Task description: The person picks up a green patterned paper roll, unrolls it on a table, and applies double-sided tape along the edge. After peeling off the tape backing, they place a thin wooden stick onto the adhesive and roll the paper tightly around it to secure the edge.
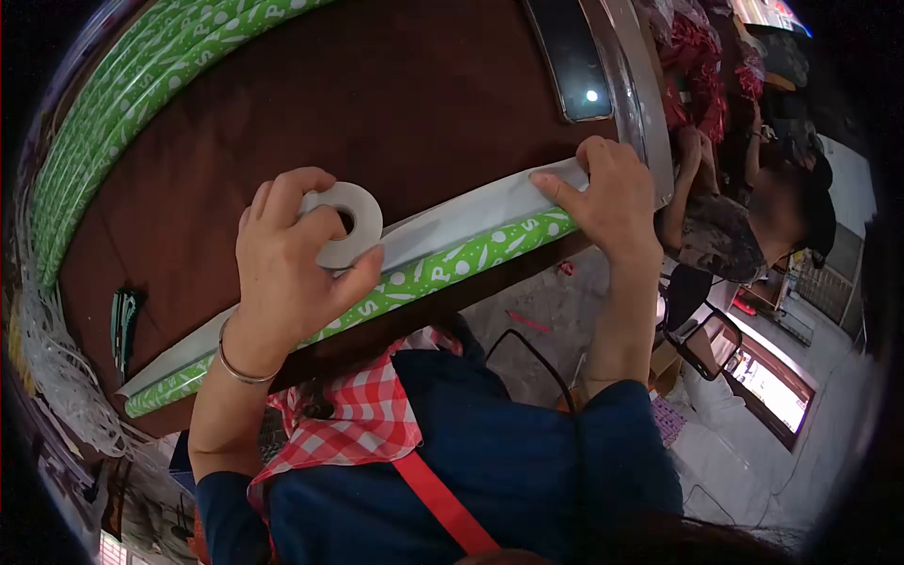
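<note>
A green roll of wrapping paper (443, 267) with white printed shapes and letters lies slantwise along the table's near edge, its white inner side (471, 213) turned up as a loose flap. My left hand (292, 259) is closed round a white roll of tape (365, 215), fingers through its core, right over the paper. Its thumb rests near the green part. At the paper's right end, my right hand (612, 193) grips the edge, thumb on the white flap and fingers curled at the far side.
Many green wrapping rolls (122, 122) are stacked at the far left, beside clear plastic strips (66, 367). A box cutter (123, 330) lies at left on the brown table (282, 122). A phone (571, 56) lies at the far right. Another person (725, 226) sits to the right.
</note>
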`<state>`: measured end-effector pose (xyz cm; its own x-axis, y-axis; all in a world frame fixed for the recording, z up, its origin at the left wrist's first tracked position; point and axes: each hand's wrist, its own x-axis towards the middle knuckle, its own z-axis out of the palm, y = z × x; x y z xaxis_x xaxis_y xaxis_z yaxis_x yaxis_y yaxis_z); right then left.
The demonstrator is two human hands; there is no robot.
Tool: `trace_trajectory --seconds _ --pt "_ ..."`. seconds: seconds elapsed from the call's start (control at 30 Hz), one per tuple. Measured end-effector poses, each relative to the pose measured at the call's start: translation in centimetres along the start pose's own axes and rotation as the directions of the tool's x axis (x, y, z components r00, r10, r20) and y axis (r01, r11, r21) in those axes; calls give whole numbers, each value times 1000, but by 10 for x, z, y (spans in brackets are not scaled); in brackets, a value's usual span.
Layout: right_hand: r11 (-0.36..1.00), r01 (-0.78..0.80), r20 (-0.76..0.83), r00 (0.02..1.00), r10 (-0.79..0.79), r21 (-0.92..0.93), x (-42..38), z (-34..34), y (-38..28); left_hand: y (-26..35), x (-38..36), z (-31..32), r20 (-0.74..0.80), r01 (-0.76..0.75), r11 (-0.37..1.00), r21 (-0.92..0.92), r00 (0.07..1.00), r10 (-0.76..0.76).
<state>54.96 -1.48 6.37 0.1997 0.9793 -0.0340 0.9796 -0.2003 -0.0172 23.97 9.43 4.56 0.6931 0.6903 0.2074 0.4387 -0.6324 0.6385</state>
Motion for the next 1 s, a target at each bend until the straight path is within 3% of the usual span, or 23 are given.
trace_trajectory --seconds 0.67,0.87,1.0 --pt "997 -59 77 995 62 -45 5 -4 -7 0 -1 1 26 7 995 95 1000 -9" --pt "989 -57 91 993 70 -135 5 -5 -12 1 -1 2 35 20 995 100 999 -24" --pt "995 34 -23 999 -37 -99 1 -3 -18 0 -1 3 16 12 995 100 1000 -13"
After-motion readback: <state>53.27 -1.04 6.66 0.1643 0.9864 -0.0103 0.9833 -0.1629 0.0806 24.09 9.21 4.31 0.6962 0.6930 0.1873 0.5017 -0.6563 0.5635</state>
